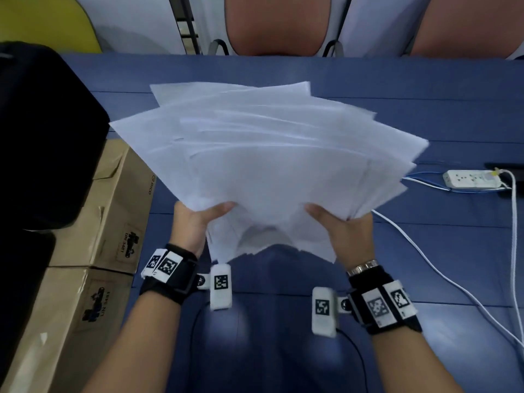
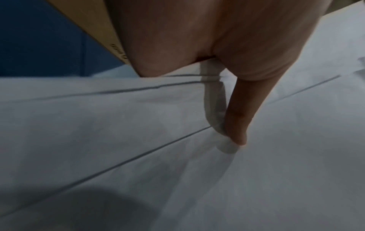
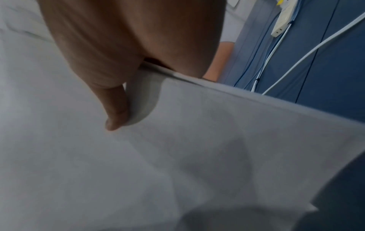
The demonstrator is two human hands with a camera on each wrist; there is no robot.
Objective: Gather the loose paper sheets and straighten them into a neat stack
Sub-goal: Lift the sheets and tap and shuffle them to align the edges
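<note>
Several white paper sheets (image 1: 269, 163) fan out unevenly in a bundle held above the blue table (image 1: 425, 89). My left hand (image 1: 198, 222) grips the bundle's near left edge, thumb on top and fingers hidden underneath. My right hand (image 1: 343, 225) grips the near right edge the same way. In the left wrist view the thumb (image 2: 239, 118) presses down on the sheets (image 2: 138, 156). Over in the right wrist view the thumb (image 3: 116, 109) pinches the paper (image 3: 177, 156) against fingers below. The sheets' far corners point in different directions.
Cardboard boxes (image 1: 113, 208) sit along the table's left side beside a black object (image 1: 42, 131). A white power strip (image 1: 470, 178) with white and blue cables (image 1: 453, 285) lies at the right. Chairs (image 1: 278, 24) stand beyond the far edge.
</note>
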